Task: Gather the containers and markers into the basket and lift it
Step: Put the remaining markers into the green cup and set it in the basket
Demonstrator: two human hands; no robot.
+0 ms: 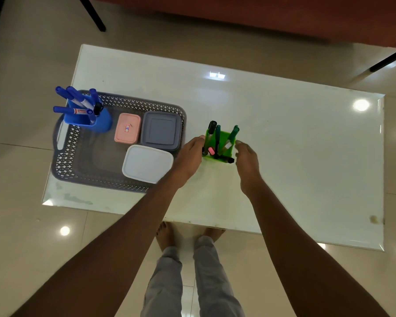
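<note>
The square green plastic marker holder (218, 145) stands upright on the glossy white worktop (284, 138), just right of the grey perforated plastic basket (82, 165), and holds several loose dark and green markers (217, 136) that lean outward. The left hand (188, 156) and right hand (246, 161) flank it, each grip open, fingers close to its side walls; whether they already touch is unclear. It looks light and stiff, with smooth, probably slippery walls, and top-heavy with tall markers, so pressing both opposite walls low down and keeping it level should stop them spilling. Three lidded containers and a blue holder already sit in the basket.
</note>
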